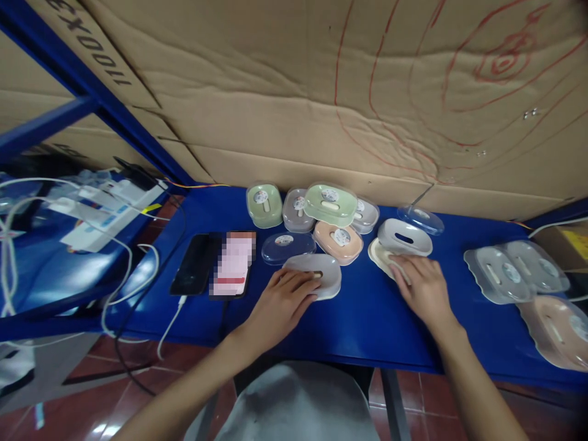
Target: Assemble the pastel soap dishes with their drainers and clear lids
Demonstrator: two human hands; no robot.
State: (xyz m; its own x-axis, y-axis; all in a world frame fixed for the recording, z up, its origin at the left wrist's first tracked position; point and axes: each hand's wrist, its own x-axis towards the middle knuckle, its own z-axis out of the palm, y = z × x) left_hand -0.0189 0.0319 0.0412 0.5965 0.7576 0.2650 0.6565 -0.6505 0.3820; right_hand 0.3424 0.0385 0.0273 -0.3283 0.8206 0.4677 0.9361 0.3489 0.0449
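Bent over a pale grey soap dish (331,283), my left hand (289,293) has its fingertips at the slot in the middle and its thumb along the near edge. The dish lies on the blue table and is partly hidden by my fingers. My right hand (425,285) grips the near edge of a cream soap dish tray (380,254), fingers and thumb closed round it. Just behind it sits a white oval soap dish insert (404,237) with an open slot. A clear lid (288,247) lies behind the left dish, and another clear lid (420,219) lies at the back right.
Several lidded soap dishes, including a green one (331,205) and a peach one (339,242), are grouped at the back. More lidded dishes (500,272) lie at right. Left are a black phone (190,263), a lit phone (234,263), cables and a power strip (113,214). Cardboard (257,98) walls the back.
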